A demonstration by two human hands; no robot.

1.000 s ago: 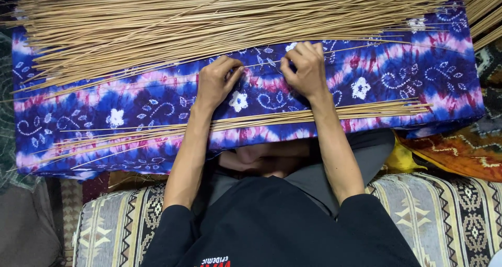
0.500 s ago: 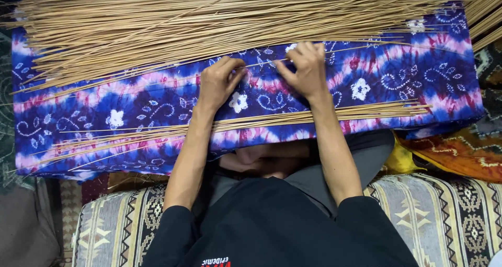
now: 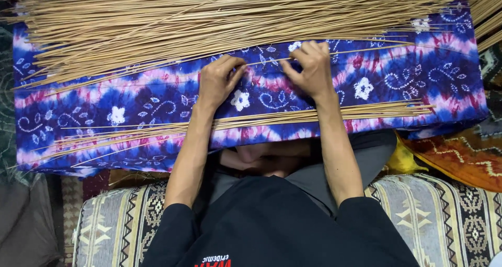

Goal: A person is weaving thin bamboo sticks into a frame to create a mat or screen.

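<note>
Both hands work near the middle of a blue, purple and pink tie-dyed cloth (image 3: 157, 97) that is draped over a raised, cushion-like support across the person's lap. Seen from the head camera, the left hand (image 3: 218, 81) lies knuckles up on the cloth with its fingers curled in, the fingertips pinched around a single thin stick (image 3: 334, 51). The right hand (image 3: 309, 68) sits just beside it, a little nearer the far edge of the cloth, its fingers likewise bent and closed on the same stick, which runs on toward the right edge. Whether either hand grips more than the one stick cannot be told.

Along the far edge of the cloth lies a large, loose heap of tan sticks (image 3: 219, 21), spread from the left edge to the right corner and fanning out at the left. A smaller, tidier bundle of sticks (image 3: 361, 111) lies along the near edge, passing under both forearms; its left end splays across the cloth.

Below the cloth, the person's black sleeves and grey trousers show, seated on a patterned woven cushion (image 3: 449, 220). An orange patterned fabric (image 3: 460, 157) lies off the right corner.
</note>
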